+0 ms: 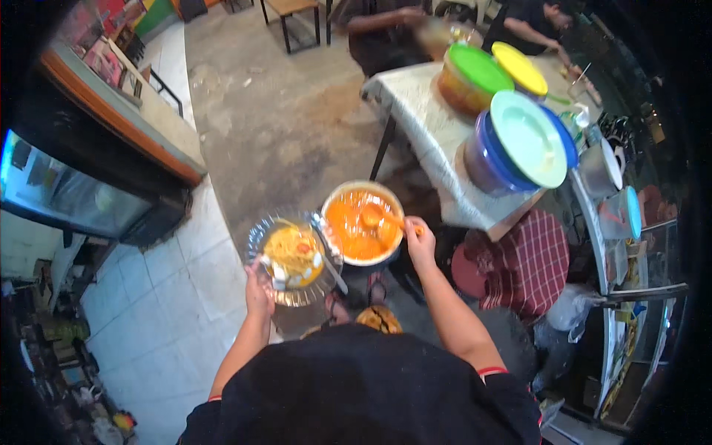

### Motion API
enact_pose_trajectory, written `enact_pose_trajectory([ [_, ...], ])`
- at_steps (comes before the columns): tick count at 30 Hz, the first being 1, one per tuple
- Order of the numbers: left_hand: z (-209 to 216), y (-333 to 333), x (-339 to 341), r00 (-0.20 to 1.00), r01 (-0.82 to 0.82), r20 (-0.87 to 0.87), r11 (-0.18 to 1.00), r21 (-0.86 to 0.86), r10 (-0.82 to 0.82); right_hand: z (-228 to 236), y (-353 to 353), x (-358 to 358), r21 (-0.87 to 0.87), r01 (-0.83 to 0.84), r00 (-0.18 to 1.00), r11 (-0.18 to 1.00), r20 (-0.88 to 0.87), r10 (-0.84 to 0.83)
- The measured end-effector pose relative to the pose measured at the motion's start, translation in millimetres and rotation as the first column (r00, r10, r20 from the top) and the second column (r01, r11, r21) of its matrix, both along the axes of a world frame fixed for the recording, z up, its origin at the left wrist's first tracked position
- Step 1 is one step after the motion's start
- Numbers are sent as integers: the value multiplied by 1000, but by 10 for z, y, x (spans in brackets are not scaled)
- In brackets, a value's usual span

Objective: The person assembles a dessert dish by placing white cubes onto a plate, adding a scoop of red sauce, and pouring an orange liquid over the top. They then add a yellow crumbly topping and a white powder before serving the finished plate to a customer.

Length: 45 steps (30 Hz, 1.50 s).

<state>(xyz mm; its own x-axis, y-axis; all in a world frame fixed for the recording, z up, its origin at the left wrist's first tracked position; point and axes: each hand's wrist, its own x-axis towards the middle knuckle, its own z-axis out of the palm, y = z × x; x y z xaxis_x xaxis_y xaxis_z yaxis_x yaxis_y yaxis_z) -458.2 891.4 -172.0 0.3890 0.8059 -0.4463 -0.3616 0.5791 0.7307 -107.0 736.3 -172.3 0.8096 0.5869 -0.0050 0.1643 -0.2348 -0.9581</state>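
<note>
Left hand (261, 291) grips the plate's (254, 239) rim, noodles (289, 248) aboard, at the pot's (363, 262) eight o'clock. Right hand (420, 242) clasps ladle (391, 219) at three. Likely scooping sauce (352, 236); next calls for a level lift.

From the pot (362, 261), the plate (299, 299) is at 8 o'clock, noodles (291, 247) on it and a spoon (334, 274) at its 4 o'clock side. The ladle (371, 216) is in the pot, handle (395, 221) toward 4 o'clock; the table (426, 122), bearing tubs (461, 87), stands at 2 o'clock.
</note>
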Motion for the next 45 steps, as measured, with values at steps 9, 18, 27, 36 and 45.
enact_pose_trajectory([
  [9, 128, -104, -148, 988, -142, -75, 988, -61, 137, -422, 81, -243, -96, -25, 1000, 995, 15, 27],
  [18, 6, -72, -3, 991, -114, -71, 991, -69, 109, -420, 77, -112, 151, 374, 751, 915, -629, -203],
  [27, -177, 36, 331, 992, -82, -104, 995, -56, 76, 662, -69, -50, 241, 241, 847, 940, -525, -82],
  [36, 32, 116, 826, 991, 85, -104, 996, -42, -89, 1692, 141, -187, 270, -49, 917, 962, -369, 150],
  [45, 234, 121, 1115, 1000, 10, 30, 997, -73, -8, 1853, 276, -451, 99, -454, 845, 885, 362, 393],
])
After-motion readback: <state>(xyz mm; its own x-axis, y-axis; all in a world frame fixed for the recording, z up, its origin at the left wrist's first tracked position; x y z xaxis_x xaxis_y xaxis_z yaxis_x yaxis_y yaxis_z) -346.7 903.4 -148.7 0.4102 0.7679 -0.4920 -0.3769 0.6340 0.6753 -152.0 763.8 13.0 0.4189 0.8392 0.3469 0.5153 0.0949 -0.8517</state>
